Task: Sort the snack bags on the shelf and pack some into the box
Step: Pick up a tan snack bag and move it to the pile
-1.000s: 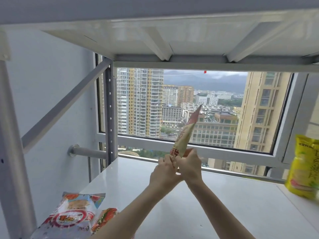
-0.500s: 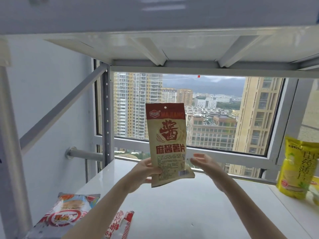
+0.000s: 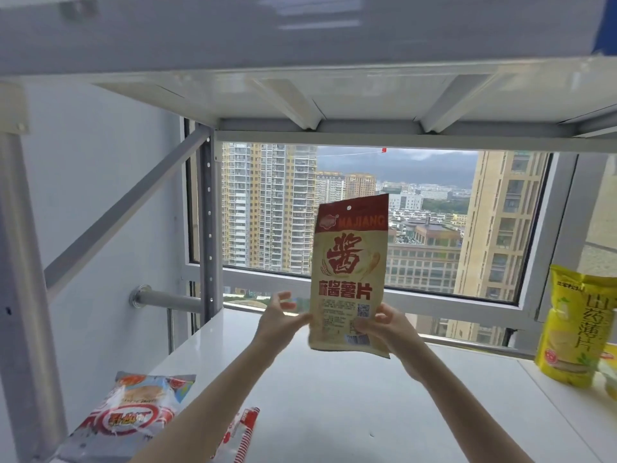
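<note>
A beige snack bag with a dark red top band (image 3: 349, 262) stands upright in the air above the white shelf (image 3: 334, 396), its printed front facing me. My right hand (image 3: 390, 329) pinches its lower right corner. My left hand (image 3: 278, 320) is at the bag's lower left edge with its fingers spread; only the thumb side is near the bag. A red and white snack bag (image 3: 133, 416) lies flat at the shelf's near left. A yellow snack bag (image 3: 574, 329) stands upright at the right. No box is in view.
A red-and-white striped packet (image 3: 243, 429) lies partly under my left forearm. The upper shelf board (image 3: 300, 45) hangs low overhead. A diagonal brace (image 3: 123, 208) and an upright post (image 3: 207, 228) bound the left side. A window (image 3: 417, 228) is behind the shelf.
The bag turned from edge-on to face me and shifted right. My right hand has taken its lower right corner; my left hand, which held it half a second ago, has spread its fingers.
</note>
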{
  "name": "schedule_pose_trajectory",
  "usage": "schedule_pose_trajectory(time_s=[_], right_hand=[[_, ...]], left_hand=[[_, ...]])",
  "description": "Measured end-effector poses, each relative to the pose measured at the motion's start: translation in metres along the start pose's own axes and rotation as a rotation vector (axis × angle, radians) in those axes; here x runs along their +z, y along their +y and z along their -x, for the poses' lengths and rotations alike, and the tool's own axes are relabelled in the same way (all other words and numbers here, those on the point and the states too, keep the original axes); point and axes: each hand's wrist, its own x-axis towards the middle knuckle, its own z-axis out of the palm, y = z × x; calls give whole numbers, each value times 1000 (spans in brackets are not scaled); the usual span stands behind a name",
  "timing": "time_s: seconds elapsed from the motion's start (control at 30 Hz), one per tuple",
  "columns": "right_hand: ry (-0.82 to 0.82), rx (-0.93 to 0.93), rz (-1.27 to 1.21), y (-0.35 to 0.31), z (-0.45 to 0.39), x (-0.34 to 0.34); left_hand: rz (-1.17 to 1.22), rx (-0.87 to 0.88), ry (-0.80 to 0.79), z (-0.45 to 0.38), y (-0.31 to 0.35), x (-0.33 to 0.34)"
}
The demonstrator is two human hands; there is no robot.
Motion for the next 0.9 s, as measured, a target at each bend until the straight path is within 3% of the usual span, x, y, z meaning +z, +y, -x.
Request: schedule_pose_trajectory(time_s=[0.07,0.23,0.3,0.4,0.47,0.57,0.63,0.7,0.77,0.83,0.9], right_hand=[[226,-40,157,0,-1,15],[445,-267,517,-8,7,56],[370,-339,466,-8,7,54],[82,-359,252,-8,8,35],[44,-365,203,-7,7,25],[319,-411,260,-4,2,18],[476,-340,354,-5,-2,10],[347,-121,269,-5,-4,-4],[77,53,78,-6,-3,-13],[-107,82,-66,-2,-3,-20],[-142,47,-164,2,-1,-22]], left_hand=[[-47,75,91,2,7,11],[8,73,-64,8,24,43],[63,75,-30,4,25,41],[105,66,-1,-2,24,24],[100,44,-43,-3,23,16],[108,16,-118,-2,19,13],[134,-1,-175,-2,18,11],[160,-18,-252,-1,17,8],[193,-39,-342,-1,16,6],[218,-54,-418,-2,14,5],[202,-62,-468,-3,13,6]])
